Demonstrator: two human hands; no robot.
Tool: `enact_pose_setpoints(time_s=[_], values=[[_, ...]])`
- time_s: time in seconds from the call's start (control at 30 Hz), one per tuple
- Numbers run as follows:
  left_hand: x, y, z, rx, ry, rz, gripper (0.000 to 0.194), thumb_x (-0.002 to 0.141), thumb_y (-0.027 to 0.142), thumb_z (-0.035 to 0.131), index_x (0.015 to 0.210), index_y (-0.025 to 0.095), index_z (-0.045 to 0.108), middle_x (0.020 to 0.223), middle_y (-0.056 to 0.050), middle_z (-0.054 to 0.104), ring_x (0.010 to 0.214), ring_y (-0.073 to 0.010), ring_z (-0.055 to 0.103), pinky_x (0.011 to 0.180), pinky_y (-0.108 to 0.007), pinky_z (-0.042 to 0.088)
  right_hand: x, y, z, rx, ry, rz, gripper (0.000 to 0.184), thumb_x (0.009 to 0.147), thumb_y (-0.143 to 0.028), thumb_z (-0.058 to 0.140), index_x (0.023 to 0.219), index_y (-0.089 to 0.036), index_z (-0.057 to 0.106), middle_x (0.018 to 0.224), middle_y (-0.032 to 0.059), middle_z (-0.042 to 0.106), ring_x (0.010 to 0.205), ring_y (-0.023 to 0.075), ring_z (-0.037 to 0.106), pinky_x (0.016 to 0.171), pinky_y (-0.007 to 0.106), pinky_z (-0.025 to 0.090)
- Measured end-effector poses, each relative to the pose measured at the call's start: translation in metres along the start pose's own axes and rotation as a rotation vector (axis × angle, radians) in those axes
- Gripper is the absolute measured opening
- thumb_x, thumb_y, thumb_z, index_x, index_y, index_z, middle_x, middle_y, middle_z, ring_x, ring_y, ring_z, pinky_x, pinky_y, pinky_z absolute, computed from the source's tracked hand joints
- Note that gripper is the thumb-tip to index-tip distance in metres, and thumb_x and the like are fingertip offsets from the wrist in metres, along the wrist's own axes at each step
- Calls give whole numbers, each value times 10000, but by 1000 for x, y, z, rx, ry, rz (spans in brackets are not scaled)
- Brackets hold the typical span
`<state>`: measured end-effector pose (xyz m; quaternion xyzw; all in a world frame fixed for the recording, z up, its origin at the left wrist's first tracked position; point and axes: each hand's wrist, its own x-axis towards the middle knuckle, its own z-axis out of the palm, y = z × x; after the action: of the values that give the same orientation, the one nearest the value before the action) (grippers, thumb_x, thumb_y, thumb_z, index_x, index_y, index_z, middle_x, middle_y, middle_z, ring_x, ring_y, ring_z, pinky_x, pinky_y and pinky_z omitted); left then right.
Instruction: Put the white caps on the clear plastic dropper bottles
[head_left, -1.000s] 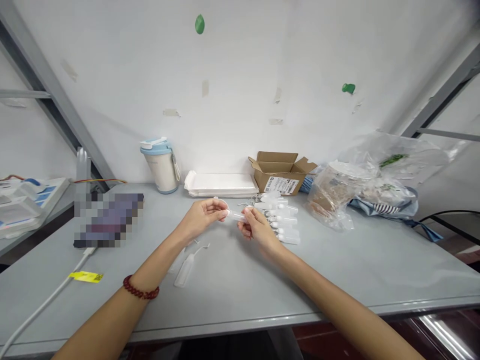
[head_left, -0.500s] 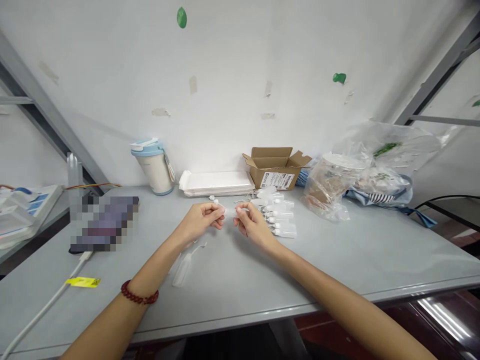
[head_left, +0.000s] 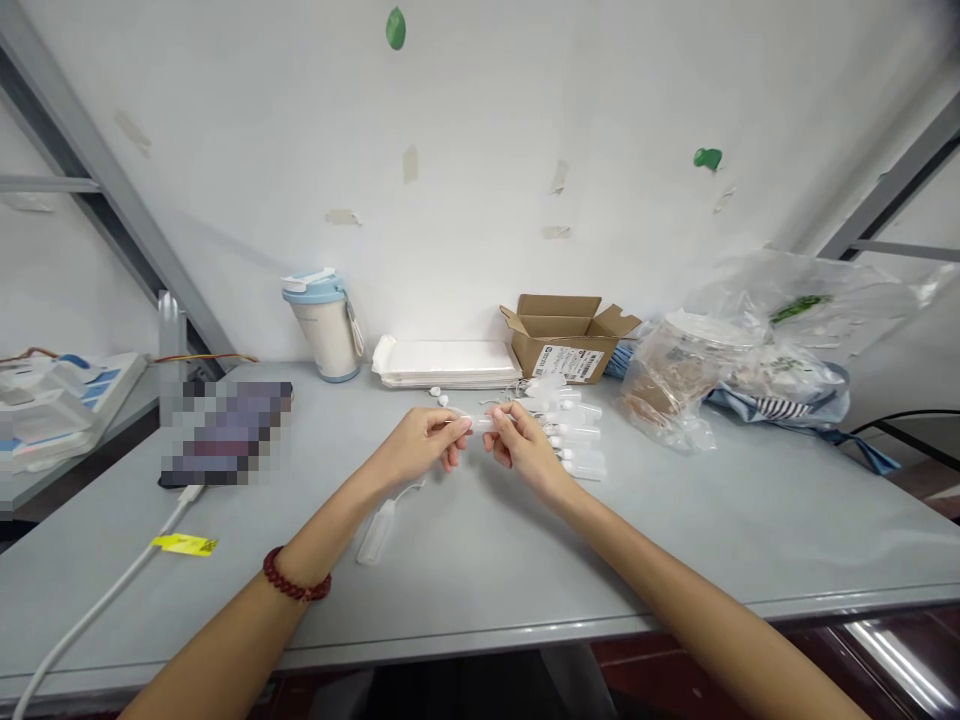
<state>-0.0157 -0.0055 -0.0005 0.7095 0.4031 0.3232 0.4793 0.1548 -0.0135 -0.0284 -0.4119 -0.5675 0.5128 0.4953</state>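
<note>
Out over the grey tabletop (head_left: 480, 590), the left hand (head_left: 412, 447) and right hand (head_left: 525, 450) meet at centre, fingers (head_left: 499, 415) curled nearly closed, pinching a small clear plastic bottle (head_left: 480, 424) from either end. Just right of them sits a row of matching squeeze bottles (head_left: 577, 438); another squeeze bottle (head_left: 376, 532) lies near the left forearm (head_left: 322, 530). Along the far edge: a cardboard box (head_left: 562, 335), its white shipping label (head_left: 571, 362) too small to read, a white foam tray (head_left: 446, 365), a blue-lidded tumbler (head_left: 324, 338), all against a taped white wall (head_left: 480, 150).

Translucent plastic dropper bottle (head_left: 480, 424) held level above the desk (head_left: 480, 590); matching bottles (head_left: 577, 445) lie side by side, one more bottle (head_left: 376, 532) apart.
</note>
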Motion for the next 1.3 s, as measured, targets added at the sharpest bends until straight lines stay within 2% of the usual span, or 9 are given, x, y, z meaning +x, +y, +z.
enact_pose_setpoints(time_s=[0.1, 0.2, 0.3, 0.6, 0.73, 0.9, 1.03, 1.13, 1.3], values=[[-1, 1, 0, 104, 32, 67, 300, 808, 453, 535, 744, 173, 617, 640, -2, 596, 587, -137, 578, 589, -253, 460, 1, 1, -2, -6, 25, -2, 364, 800, -562, 491, 806, -205, 421, 549, -52, 516, 394, 70, 356, 415, 226, 241], [-2, 1, 2, 163, 58, 8, 379, 836, 504, 456, 720, 174, 602, 573, 13, 553, 497, -121, 517, 474, -233, 393, 1, 1, -1, -16, 40, -14, 368, 805, -560, 484, 818, -195, 439, 561, -49, 523, 401, 70, 374, 420, 227, 270], [-2, -2, 4, 124, 26, -59, 471, 856, 551, 372, 677, 166, 574, 555, 23, 512, 435, -99, 447, 429, -228, 352, -1, -1, 0, -15, 29, -31, 370, 807, -555, 481, 823, -187, 458, 559, -51, 519, 405, 71, 386, 420, 225, 286], [-3, 1, 6, 182, 74, 64, 291, 811, 433, 523, 730, 163, 595, 681, -1, 608, 579, -125, 560, 542, -225, 402, -3, -4, 2, 15, 68, 26, 375, 795, -562, 499, 785, -189, 463, 488, -70, 472, 375, 72, 365, 404, 220, 263], [-3, 1, 4, 193, 26, -12, 398, 852, 471, 438, 644, 165, 583, 487, 14, 547, 466, -114, 488, 492, -225, 368, -2, -3, 2, 18, 56, -2, 377, 807, -563, 483, 824, -187, 474, 515, -65, 477, 388, 74, 379, 406, 218, 293], [1, -2, -3, 61, 98, -31, 436, 849, 499, 434, 574, 169, 506, 490, 28, 499, 459, -99, 468, 510, -231, 384, 1, -3, -3, -238, -2, -160, 329, 819, -447, 520, 1012, -184, 562, 675, -9, 545, 574, 119, 516, 482, 227, 409], [3, -3, -4, -3, 82, -80, 458, 840, 523, 442, 565, 164, 516, 484, 25, 492, 467, -104, 488, 527, -243, 398, 1, -5, -7, -471, 42, -281, 265, 848, -332, 471, 984, -174, 635, 773, 36, 599, 638, 133, 527, 552, 250, 429], [3, -3, -2, -14, 55, -63, 425, 824, 500, 488, 582, 156, 551, 474, 8, 530, 506, -122, 533, 583, -260, 431, 0, -8, -8, -521, 83, -285, 264, 855, -293, 441, 940, -165, 656, 691, 26, 598, 581, 127, 507, 548, 248, 406], [5, -2, -1, -47, 105, 32, 257, 744, 397, 625, 699, 144, 613, 581, 0, 593, 557, -128, 566, 584, -259, 451, 0, -9, -9, -466, 80, -201, 247, 843, -304, 454, 839, -155, 650, 622, 2, 558, 503, 107, 461, 506, 232, 381]])
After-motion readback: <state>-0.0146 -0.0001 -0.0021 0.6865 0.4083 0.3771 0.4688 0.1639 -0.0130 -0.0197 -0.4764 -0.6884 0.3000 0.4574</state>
